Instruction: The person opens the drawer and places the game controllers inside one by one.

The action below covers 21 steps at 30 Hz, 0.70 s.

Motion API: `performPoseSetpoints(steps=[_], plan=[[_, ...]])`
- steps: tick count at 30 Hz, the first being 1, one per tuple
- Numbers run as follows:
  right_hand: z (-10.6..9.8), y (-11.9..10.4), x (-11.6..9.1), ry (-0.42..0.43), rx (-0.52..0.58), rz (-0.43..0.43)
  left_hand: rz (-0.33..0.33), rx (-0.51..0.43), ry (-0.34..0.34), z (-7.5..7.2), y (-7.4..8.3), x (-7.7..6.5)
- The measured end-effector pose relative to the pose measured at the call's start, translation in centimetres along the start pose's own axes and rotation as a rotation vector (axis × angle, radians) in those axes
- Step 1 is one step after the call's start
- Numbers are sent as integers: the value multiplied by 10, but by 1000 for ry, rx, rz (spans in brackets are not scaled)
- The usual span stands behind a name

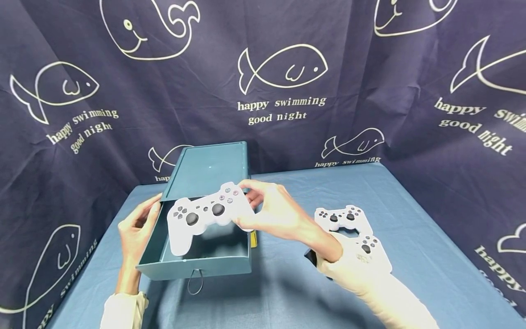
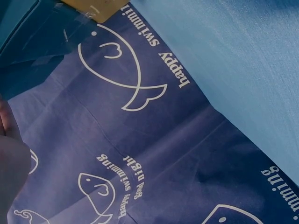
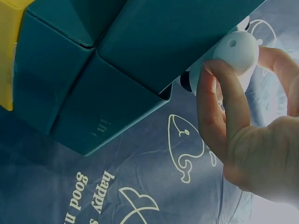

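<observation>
My right hand (image 1: 275, 210) holds a white game controller (image 1: 181, 233) by its right grip, over the open drawer. In the right wrist view, the thumb and fingers (image 3: 233, 100) pinch the controller's rounded end (image 3: 236, 51) near the teal box. The teal drawer box (image 1: 211, 164) stands with its drawer (image 1: 195, 268) pulled out toward me; a loop pull (image 1: 195, 281) hangs from the drawer's front. My left hand (image 1: 137, 228) touches the left side of the box where cover and drawer meet. In the left wrist view only part of that hand (image 2: 11, 158) shows.
Two more white controllers (image 1: 343, 217) lie on the blue tablecloth (image 1: 287, 269) at the right, partly behind my right forearm. A yellow piece (image 1: 253, 239) shows by the box's right side. A dark curtain (image 1: 283, 137) with fish prints hangs behind.
</observation>
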State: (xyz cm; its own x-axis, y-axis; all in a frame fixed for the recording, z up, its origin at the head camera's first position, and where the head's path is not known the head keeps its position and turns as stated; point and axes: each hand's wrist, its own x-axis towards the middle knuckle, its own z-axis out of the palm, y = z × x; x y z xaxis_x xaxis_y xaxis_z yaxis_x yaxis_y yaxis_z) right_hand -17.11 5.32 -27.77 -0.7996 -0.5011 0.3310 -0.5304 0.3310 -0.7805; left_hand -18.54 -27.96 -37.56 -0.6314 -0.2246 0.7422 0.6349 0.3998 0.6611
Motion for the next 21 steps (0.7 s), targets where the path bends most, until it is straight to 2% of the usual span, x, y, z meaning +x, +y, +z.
performPoseSetpoints(steps=[4, 7, 16, 21], plan=[[3, -2, 1, -3, 3, -7, -15, 15, -6, 0, 0, -1], [5, -3, 2, -3, 0, -6, -2, 21, 4, 2, 3, -1], [13, -7, 5, -23, -39, -2, -19, 6, 8, 7, 33, -1], [16, -10, 7, -40, -62, -13, 17, 13, 15, 7, 27, 0]])
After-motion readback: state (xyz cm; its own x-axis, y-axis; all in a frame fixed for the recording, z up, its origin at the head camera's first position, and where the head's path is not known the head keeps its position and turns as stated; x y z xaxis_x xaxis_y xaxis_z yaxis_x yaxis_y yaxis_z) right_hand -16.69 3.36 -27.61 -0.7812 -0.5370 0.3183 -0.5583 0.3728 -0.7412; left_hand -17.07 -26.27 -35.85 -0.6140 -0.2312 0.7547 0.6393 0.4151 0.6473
